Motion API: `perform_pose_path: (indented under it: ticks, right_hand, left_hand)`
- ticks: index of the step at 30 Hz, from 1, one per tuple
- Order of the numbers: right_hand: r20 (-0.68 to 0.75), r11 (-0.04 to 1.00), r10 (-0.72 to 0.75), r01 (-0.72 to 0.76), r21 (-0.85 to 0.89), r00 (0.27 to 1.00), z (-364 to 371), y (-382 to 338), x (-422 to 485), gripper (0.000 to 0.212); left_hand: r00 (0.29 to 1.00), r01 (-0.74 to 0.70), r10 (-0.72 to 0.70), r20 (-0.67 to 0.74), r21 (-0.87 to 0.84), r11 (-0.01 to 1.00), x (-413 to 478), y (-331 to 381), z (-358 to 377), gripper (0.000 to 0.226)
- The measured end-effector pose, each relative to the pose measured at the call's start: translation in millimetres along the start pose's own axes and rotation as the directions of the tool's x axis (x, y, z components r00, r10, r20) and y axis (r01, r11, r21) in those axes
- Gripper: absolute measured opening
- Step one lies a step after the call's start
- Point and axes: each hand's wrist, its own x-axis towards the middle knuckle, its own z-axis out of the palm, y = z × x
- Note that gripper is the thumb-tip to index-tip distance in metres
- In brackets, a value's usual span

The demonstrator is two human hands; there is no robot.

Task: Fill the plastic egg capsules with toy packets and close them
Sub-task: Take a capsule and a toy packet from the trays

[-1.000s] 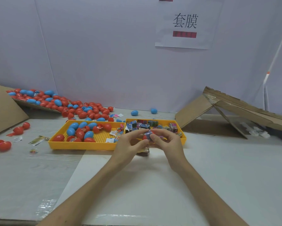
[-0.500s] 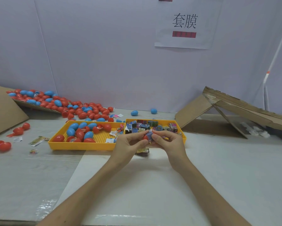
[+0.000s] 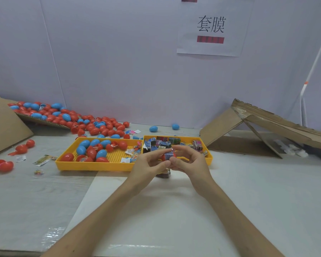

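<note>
right hand (image 3: 191, 164) looser around red capsule (image 3: 167, 157)

The right hand (image 3: 190, 162) loosens its cover over the work. Its fingers (image 3: 185, 148), a second ago curled down tight, now arch upward and spread, so a gap opens under them and the yellow tray (image 3: 209, 160) shows through. Only its index tip and thumb stay at the toy packet (image 3: 168, 155). The packet shows more of its blue printed face, seated in the red capsule (image 3: 163, 157), which the left hand (image 3: 146, 164) pinches.
</note>
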Motion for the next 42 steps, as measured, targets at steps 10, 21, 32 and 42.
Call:
perform_pose_path:
  ticks: [10, 21, 32, 42]
  right_hand:
    - [-0.007, 1.0, -0.013, 0.013, -0.017, 1.0, -0.2, 0.3, -1.8, 0.022]
    - [-0.016, 0.999, -0.041, 0.041, -0.009, 0.999, -0.9, -0.5, -1.4, 0.017]
    - [-0.005, 1.0, 0.01, -0.01, 0.02, 1.0, 0.3, -3.0, -1.0, 0.011]
    - [-0.02, 1.0, -0.013, 0.013, -0.005, 1.0, 1.0, -1.0, -0.7, 0.011]
  left_hand:
    - [1.0, 0.013, -0.013, 0.014, -0.031, 0.999, -0.4, -2.0, 0.3, 0.038]
    - [1.0, 0.024, -0.024, 0.006, -0.033, 0.999, 0.6, -3.9, 1.0, 0.038]
    - [0.993, 0.105, -0.113, -0.031, -0.192, 0.976, 3.5, -6.4, -0.8, 0.018]
    - [0.987, 0.125, -0.14, -0.078, -0.175, 0.977, 3.3, -4.6, 0.8, 0.014]
